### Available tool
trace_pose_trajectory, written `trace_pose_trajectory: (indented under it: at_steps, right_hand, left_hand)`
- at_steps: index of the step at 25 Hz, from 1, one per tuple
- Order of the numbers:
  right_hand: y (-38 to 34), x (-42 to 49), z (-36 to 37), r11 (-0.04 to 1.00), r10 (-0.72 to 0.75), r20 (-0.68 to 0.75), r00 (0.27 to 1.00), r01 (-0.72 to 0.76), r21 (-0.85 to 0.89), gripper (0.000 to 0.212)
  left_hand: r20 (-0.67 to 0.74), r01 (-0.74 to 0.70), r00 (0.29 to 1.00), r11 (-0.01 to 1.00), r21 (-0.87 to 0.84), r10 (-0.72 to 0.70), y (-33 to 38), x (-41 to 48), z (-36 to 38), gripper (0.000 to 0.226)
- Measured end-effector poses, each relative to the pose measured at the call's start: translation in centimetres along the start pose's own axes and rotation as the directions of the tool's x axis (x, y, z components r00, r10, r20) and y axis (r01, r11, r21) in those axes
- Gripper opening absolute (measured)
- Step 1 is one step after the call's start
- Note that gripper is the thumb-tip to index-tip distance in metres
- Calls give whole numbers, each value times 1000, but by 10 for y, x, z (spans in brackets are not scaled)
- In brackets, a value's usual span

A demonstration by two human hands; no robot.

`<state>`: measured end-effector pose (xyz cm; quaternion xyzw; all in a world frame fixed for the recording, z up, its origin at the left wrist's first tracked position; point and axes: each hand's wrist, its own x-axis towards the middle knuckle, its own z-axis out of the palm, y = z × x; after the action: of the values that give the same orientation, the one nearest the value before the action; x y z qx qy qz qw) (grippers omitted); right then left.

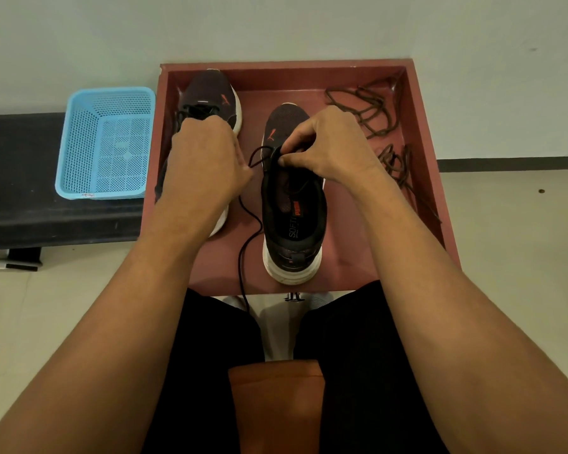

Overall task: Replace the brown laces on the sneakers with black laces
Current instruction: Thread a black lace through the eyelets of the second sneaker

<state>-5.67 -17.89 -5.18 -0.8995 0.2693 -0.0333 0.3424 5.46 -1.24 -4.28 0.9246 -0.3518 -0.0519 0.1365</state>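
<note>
Two dark sneakers with white soles stand in a reddish-brown tray (420, 103). The right sneaker (292, 221) sits mid-tray with its heel toward me. My right hand (328, 145) pinches its tongue and the black lace (248, 237) at the top eyelets. That lace trails down the shoe's left side and over the tray's near edge. My left hand (204, 158) hovers beside it, fingers curled near the lace; its grip is hidden. The left sneaker (215, 96) lies behind my left hand, black-laced. Brown laces (371, 109) lie loose in the tray's right side.
A light blue plastic basket (109, 142) sits on a dark bench (17, 178) left of the tray. A pale wall stands behind. My knees in black shorts and an orange cloth (276, 404) are below the tray.
</note>
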Motion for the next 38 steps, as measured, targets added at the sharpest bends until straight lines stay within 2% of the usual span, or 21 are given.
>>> trace_pose_trajectory:
  at_steps: [2, 4, 6, 8, 9, 11, 14, 17, 20, 26, 30, 38]
  right_hand:
    - [2, -2, -3, 998, -39, 9, 999, 39, 41, 15]
    - [7, -4, -6, 988, -34, -33, 999, 39, 152, 10]
    - [16, -7, -13, 971, 65, -141, 988, -30, 239, 5]
    - [25, -12, -20, 960, 199, -200, 960, -149, 239, 7]
    - [28, -14, -22, 945, 261, -170, 950, -215, 246, 7]
    - [27, -18, -22, 906, 345, -15, 939, -329, 267, 8]
    - [21, -21, -19, 865, 358, 163, 919, -393, 312, 13]
    - [22, -20, -20, 843, 358, 156, 921, -391, 371, 7]
    - [28, -18, -16, 855, 350, 156, 924, -383, 350, 23]
    - [34, -15, -15, 881, 300, 147, 942, -333, 337, 16]
    - [38, -14, -11, 899, 274, 120, 954, -298, 321, 6]
    - [24, -15, -13, 921, 294, 117, 949, -314, 231, 10]
  left_hand:
    - [63, 21, 998, 998, 53, -25, 0, -2, -1, 13]
    - [67, -10, 998, 1000, 26, 8, 4, -4, -2, 19]
    - [22, -67, 997, 997, -43, 68, 8, -4, -1, 18]
    - [8, -88, 996, 988, -129, 90, 10, -1, 3, 16]
    - [19, -78, 996, 982, -170, 82, 10, 0, 6, 14]
    - [28, -52, 998, 976, -214, 59, 11, 2, 9, 11]
    - [31, -32, 999, 973, -229, 40, 10, 5, 11, 12]
    - [108, -24, 993, 980, -200, 46, 10, 4, 8, 24]
    - [135, -74, 987, 988, -134, 92, 11, 2, 3, 35]
    - [33, -67, 997, 986, -152, 73, 11, 2, 7, 17]
    - [31, -14, 999, 980, -197, 20, 10, 5, 10, 5]
    - [50, -26, 998, 997, -73, 29, 4, 2, 9, 10]
